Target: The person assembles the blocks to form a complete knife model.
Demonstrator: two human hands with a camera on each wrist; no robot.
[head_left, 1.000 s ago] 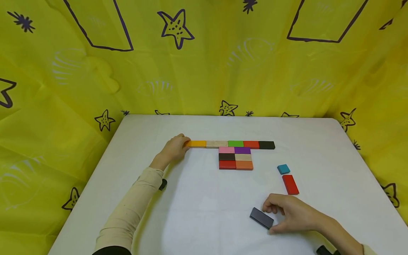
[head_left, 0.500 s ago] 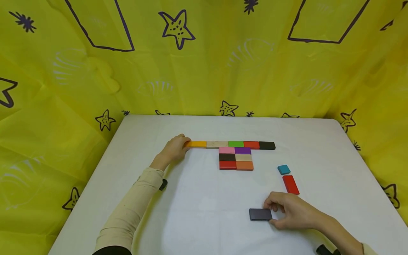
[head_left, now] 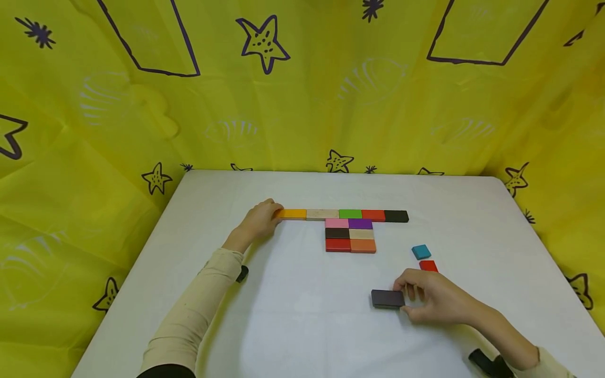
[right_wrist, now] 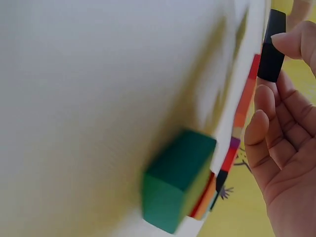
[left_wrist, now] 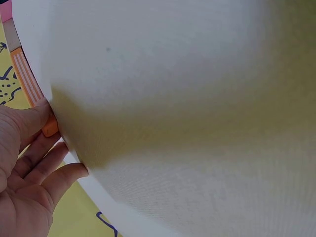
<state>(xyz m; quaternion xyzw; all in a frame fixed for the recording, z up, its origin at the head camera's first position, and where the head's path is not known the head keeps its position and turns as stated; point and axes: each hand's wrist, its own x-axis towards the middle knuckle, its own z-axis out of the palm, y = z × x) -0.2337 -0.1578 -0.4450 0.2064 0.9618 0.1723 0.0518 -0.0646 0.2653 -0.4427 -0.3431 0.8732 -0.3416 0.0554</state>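
Observation:
In the head view, my left hand (head_left: 257,220) pinches the left end of a yellow-orange block (head_left: 292,214). The left wrist view shows the thumb on one side of this orange block (left_wrist: 28,76) and a finger on the other. That block begins a row with a light wood block (head_left: 322,214), a green one (head_left: 350,213), a red one (head_left: 373,215) and a black one (head_left: 396,216). My right hand (head_left: 437,299) holds a dark grey block (head_left: 387,298) by its right end, between thumb and fingers. In the right wrist view this dark block (right_wrist: 273,44) appears raised off the table.
Below the row, several blocks form two touching columns, with a pink block (head_left: 336,223) and an orange block (head_left: 363,245) among them. A blue block (head_left: 421,252) and a red block (head_left: 428,266), partly behind the right hand, lie to the right. A green block (right_wrist: 173,182) is close in the right wrist view.
My right hand has turned the dark grey block from slanted to nearly level and moved it away from me, now covering part of the loose red block. The left hand has stayed put.

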